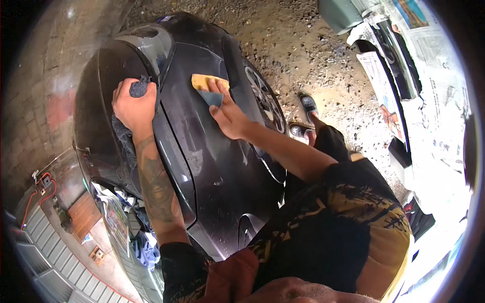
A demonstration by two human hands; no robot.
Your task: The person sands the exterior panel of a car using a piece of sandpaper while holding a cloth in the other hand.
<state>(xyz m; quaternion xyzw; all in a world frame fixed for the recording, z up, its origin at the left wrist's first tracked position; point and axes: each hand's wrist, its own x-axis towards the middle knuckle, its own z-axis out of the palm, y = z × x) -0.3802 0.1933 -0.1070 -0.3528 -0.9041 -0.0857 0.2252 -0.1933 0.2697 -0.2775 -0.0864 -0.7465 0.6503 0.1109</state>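
Note:
A dark, wet-looking car stands before me, with its fender beneath my right hand and its hood to the left. My left hand is closed around a bunched dark grey cloth by the hood's edge; more of the cloth hangs below the wrist. Fingers of my right hand press a sheet of sandpaper against the fender. It has a yellow face, and a grey-blue part shows under the fingers.
The headlight lies ahead, and a wheel stands right of the fender. Rough, wet ground stretches beyond. Newspaper and white sheeting cover something at the right. A wooden board and red cord are at the lower left.

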